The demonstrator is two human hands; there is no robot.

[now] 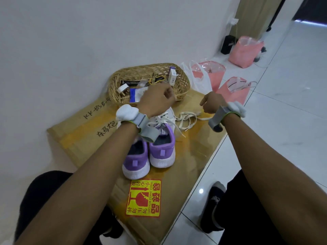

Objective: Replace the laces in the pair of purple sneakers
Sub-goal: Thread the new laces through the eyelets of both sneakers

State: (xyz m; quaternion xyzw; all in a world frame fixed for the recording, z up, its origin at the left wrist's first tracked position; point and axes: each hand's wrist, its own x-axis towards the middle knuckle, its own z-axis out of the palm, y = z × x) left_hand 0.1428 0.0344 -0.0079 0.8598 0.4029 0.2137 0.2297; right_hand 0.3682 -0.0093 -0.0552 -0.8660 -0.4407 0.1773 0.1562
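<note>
The left hand (156, 100) sits in the middle of the frame, fingers curled into a fist above the toes of the pair of purple knit sneakers with white soles (161, 149). Whether it pinches a lace cannot be told. The right hand (210, 104), right of centre, has its fingers curled too, thumb pointing left, just above one end of a loose flat cream shoelace (184, 119). A grip on it is not clear. Each wrist wears a grey strap with a white pad (126, 112).

The sneakers stand side by side, heels toward the lower edge. The right one shows white lacing at its front, while the left one is partly hidden by the forearm. They rest on a flattened brown cardboard box (194, 156) bearing a red and yellow fragile sticker (143, 198). Beyond the hands, a woven wicker basket (146, 67) holds small packets. Pink plastic bags (235, 92) stand at upper right.
</note>
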